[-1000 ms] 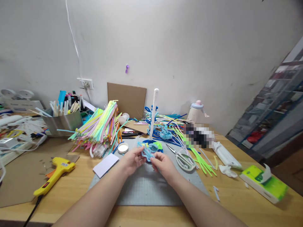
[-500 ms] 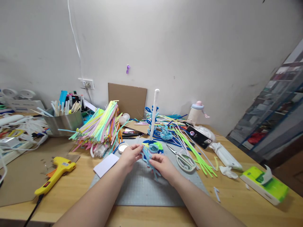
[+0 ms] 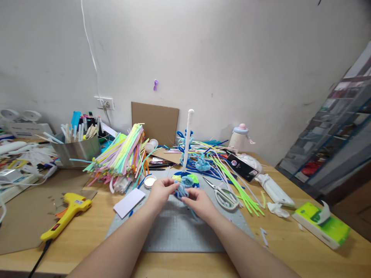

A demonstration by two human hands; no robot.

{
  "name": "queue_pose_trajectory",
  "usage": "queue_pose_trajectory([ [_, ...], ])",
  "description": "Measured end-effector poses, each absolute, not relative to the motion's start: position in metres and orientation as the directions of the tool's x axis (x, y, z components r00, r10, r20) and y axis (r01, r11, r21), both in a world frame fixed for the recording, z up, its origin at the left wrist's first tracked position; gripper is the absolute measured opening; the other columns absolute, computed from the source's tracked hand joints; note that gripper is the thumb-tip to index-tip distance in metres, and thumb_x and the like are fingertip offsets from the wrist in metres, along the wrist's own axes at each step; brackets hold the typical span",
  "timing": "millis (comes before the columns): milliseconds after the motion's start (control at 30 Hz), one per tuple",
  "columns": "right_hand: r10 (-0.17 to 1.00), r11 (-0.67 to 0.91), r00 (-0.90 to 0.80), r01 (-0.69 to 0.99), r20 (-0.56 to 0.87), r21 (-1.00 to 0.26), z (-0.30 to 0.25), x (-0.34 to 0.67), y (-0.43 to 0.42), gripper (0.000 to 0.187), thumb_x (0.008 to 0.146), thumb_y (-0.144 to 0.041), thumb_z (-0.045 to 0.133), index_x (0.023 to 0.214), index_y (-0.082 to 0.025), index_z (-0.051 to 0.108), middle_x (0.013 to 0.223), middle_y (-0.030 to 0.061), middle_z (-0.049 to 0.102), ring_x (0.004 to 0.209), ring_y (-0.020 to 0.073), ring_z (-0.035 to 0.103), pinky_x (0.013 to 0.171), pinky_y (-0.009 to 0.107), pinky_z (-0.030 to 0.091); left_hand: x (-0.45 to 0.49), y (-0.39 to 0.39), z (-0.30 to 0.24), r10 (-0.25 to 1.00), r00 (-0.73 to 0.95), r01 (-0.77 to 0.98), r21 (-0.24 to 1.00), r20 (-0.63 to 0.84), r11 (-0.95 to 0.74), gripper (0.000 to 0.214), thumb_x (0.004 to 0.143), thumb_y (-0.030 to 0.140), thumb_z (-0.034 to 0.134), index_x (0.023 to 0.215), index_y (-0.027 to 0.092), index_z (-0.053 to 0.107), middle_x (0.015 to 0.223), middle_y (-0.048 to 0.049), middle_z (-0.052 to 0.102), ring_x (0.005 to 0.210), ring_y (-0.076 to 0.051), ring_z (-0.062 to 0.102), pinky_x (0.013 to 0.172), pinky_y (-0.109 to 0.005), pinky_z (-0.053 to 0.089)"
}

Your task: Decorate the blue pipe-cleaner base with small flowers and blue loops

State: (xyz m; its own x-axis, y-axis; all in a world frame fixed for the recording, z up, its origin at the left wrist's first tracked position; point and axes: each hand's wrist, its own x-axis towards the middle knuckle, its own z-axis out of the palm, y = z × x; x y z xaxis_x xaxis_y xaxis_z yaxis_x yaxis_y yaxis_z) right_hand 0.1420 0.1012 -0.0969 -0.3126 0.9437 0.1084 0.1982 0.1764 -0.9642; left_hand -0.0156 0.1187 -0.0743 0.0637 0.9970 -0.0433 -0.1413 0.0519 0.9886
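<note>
Light blue pipe cleaners, bent together in a small bunch, are pinched between my two hands above the grey cutting mat. My left hand grips the bunch from the left with thumb and forefinger. From the other side, my right hand pinches it lower down, and loose ends hang beneath. Just behind stands a craft piece with a white fuzzy upright stem and a blue, yellow and green base. My fingers hide part of the bunch and of the base.
Scissors lie right of my hands, near green pipe cleaners. A white card and a yellow glue gun are on the left. Behind them rises a big pipe cleaner bundle. A phone and tissue pack sit right.
My left hand has shifted slightly right along the light blue bunch, and the bunch looks more gathered between my fingers. The whole view has slid a little.
</note>
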Motion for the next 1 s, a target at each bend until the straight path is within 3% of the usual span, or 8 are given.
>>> queue_pose_trajectory([
  [133,0.948,0.096,-0.310,0.068,0.070,-0.993,-0.093,0.140,0.098,0.027,0.068,-0.033,0.064,0.086,-0.013,0.066,0.080,0.0042,0.066,0.070,0.0162,0.055,0.067,0.027,0.038,-0.014,0.117,-0.073,0.990,0.134,-0.117,0.992,-0.039,0.054,0.030,0.050,0.034,0.076,0.065,0.011,0.065,0.060,-0.0035,0.065,0.054,-0.013,0.056,0.054,-0.024,0.044],
  [300,0.969,-0.041,-0.245,-0.108,-0.013,-0.993,-0.087,0.139,0.096,0.030,0.061,-0.037,0.070,0.077,-0.013,0.064,0.075,0.0032,0.066,0.065,0.0136,0.054,0.067,0.026,0.038,-0.015,0.117,-0.071,0.994,0.111,-0.071,0.997,-0.006,0.014,0.026,0.051,0.033,0.075,0.058,0.011,0.064,0.052,-0.0014,0.061,0.047,-0.011,0.052,0.050,-0.022,0.040],
  [533,0.967,0.001,-0.255,0.021,-0.004,-1.000,-0.085,0.144,0.098,0.035,0.060,-0.047,0.069,0.061,-0.013,0.060,0.058,-0.0006,0.058,0.056,0.0114,0.047,0.060,0.025,0.034,-0.019,0.119,-0.071,1.000,0.013,-0.075,0.997,0.011,-0.010,0.027,0.050,0.036,0.075,0.058,0.013,0.062,0.050,-0.0001,0.060,0.047,-0.011,0.051,0.049,-0.022,0.038],
  [800,0.924,-0.157,-0.368,-0.128,-0.100,-0.979,-0.089,0.147,0.099,0.033,0.064,-0.043,0.069,0.073,-0.011,0.066,0.066,0.0026,0.060,0.058,0.0101,0.047,0.057,0.023,0.032,-0.017,0.118,-0.068,1.000,0.030,-0.124,0.992,0.000,0.003,0.028,0.048,0.035,0.076,0.055,0.013,0.059,0.050,0.0004,0.059,0.047,-0.011,0.051,0.050,-0.023,0.039],
  [1000,0.929,-0.139,-0.356,-0.082,-0.102,-0.987,-0.094,0.146,0.100,0.030,0.063,-0.038,0.070,0.074,-0.011,0.066,0.061,0.0003,0.057,0.053,0.0080,0.041,0.054,0.022,0.029,-0.017,0.116,-0.067,1.000,0.006,-0.095,0.995,-0.009,0.010,0.026,0.050,0.033,0.075,0.056,0.013,0.060,0.052,-0.0013,0.061,0.049,-0.012,0.054,0.051,-0.023,0.041],
])
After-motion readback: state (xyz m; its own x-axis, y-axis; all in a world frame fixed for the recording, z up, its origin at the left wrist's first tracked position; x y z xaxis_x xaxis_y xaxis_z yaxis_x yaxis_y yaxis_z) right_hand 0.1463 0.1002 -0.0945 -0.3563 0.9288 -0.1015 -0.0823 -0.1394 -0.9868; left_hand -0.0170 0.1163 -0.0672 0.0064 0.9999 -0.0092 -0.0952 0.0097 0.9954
